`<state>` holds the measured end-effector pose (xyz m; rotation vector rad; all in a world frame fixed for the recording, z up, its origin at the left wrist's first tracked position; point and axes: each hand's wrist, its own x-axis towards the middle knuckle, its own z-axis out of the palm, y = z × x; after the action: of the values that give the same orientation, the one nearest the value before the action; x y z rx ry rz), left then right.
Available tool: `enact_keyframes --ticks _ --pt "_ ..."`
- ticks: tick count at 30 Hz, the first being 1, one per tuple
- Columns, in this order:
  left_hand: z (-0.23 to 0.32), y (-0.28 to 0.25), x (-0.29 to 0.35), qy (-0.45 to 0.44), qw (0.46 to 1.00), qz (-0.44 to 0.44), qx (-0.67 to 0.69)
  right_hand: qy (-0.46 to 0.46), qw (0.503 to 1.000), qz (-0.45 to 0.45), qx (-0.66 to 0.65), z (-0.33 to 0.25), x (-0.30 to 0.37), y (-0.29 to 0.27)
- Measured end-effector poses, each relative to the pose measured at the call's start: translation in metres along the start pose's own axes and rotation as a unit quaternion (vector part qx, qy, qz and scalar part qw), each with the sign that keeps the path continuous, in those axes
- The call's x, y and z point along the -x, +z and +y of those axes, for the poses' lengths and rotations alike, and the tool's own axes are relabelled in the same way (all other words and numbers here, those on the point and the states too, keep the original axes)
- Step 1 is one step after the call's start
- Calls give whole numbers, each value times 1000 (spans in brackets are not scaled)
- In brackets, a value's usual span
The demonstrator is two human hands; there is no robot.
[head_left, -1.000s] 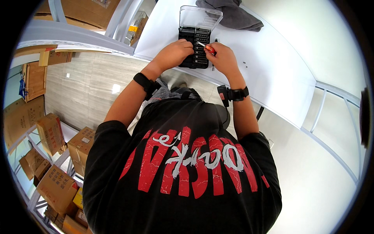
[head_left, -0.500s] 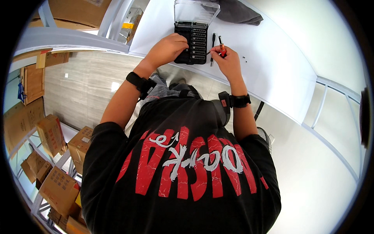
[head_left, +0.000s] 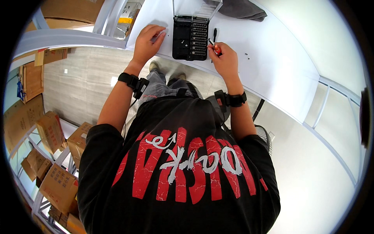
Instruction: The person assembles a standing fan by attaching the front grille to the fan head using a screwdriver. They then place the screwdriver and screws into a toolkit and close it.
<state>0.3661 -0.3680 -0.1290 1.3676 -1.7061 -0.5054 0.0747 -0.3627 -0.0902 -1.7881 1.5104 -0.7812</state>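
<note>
A black bit case (head_left: pixel 181 52) lies on the white table with its clear lid (head_left: pixel 189 7) raised at the far side. Rows of bits (head_left: pixel 199 39) fill its right half, and a small loose metal piece (head_left: pixel 182 41) lies in the left compartment. To the left of the case, my left hand (head_left: pixel 147 43) rests at the table with thumb and fingers apart, nothing seen in them. A tiny dark piece (head_left: pixel 167 34) lies near its fingertips. Right of the case, my right hand (head_left: pixel 226 58) is closed around a red-handled screwdriver (head_left: pixel 217 50), its metal end pointing away.
A dark slim rod (head_left: pixel 215 34) lies beside the case's right edge. Two tiny dark pieces (head_left: pixel 247 55) sit farther right on the white table (head_left: pixel 280 74). Grey cloth (head_left: pixel 243 9) lies at the back. Cardboard boxes (head_left: pixel 58 187) stand on shelving at the left.
My left hand has left the case and moved left onto the table, its fingers now apart. The small metal piece in the left compartment is uncovered. My right hand still holds the screwdriver.
</note>
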Motion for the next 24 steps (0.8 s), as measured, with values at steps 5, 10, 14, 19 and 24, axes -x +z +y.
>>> enact_keyframes --ticks 5,10,14,19,24 --pt "-5 2 0 -28 999 3 25 -50 997 -31 46 -10 0 -5" --pt "-2 2 -1 -33 999 1 19 -72 994 -33 73 -4 0 -2" --pt "0 0 -1 -32 999 2 21 -7 1000 -20 11 2 1 -9" --pt "0 -1 -2 -34 999 2 15 79 997 11 -15 17 2 -35" --pt "3 -1 -3 -42 999 -6 6 56 989 50 124 40 3 -61"
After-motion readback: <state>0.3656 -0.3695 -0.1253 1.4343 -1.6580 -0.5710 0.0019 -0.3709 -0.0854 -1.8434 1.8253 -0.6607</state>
